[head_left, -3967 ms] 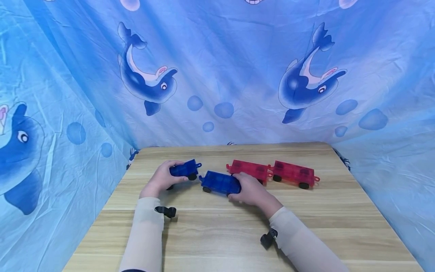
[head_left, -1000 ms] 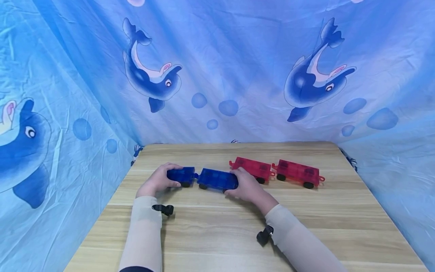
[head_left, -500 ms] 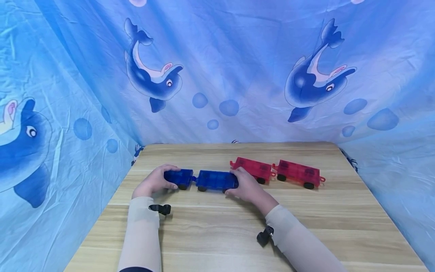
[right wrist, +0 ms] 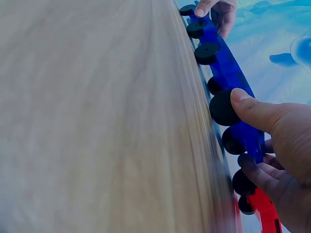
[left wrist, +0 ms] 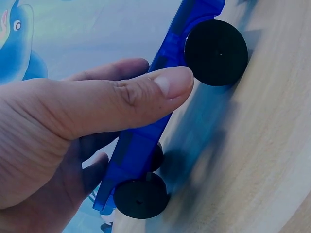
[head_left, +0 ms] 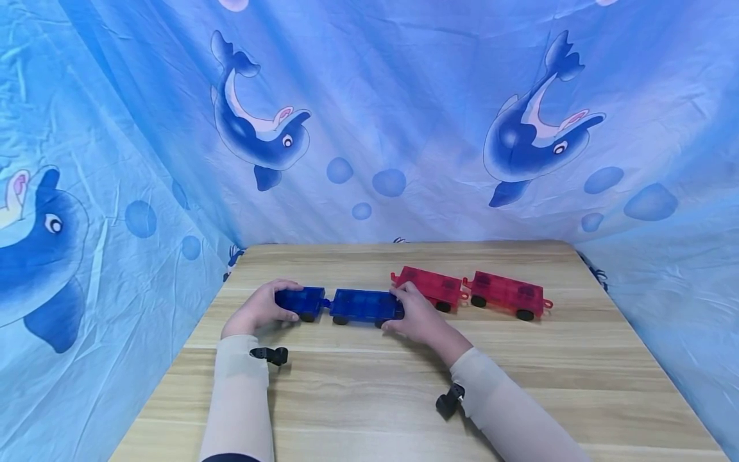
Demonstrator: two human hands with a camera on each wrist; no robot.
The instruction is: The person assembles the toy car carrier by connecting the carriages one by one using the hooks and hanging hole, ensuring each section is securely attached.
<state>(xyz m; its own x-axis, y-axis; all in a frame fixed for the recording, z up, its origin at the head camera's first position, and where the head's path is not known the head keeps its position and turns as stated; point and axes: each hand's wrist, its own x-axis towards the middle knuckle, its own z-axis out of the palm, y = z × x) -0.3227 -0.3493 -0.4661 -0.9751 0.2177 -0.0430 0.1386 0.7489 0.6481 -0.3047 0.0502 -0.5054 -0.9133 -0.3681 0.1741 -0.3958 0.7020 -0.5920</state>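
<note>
Two translucent blue toy train cars with black wheels stand end to end on the table, their couplings meeting between them. My left hand [head_left: 261, 308] grips the left blue car [head_left: 306, 299] by its left part, thumb along the near side, as the left wrist view shows. The right end of the right blue car [head_left: 362, 304] is held by my right hand [head_left: 418, 317], its thumb beside a wheel in the right wrist view. Just behind that hand is a red toy train car [head_left: 430, 283], partly hidden by it. A second red car [head_left: 507, 292] stands at its right.
The wooden table [head_left: 369, 385] reaches back to a blue cloth backdrop [head_left: 369, 128] printed with dolphins, which also hangs at both sides. A small black camera [head_left: 271, 355] is worn on the left wrist, another [head_left: 449, 401] on the right.
Four seconds ago the blue cars were apart, the left one tilted; now they are coupled in line. In the last second both have shifted slightly left. The red cars stay in place.
</note>
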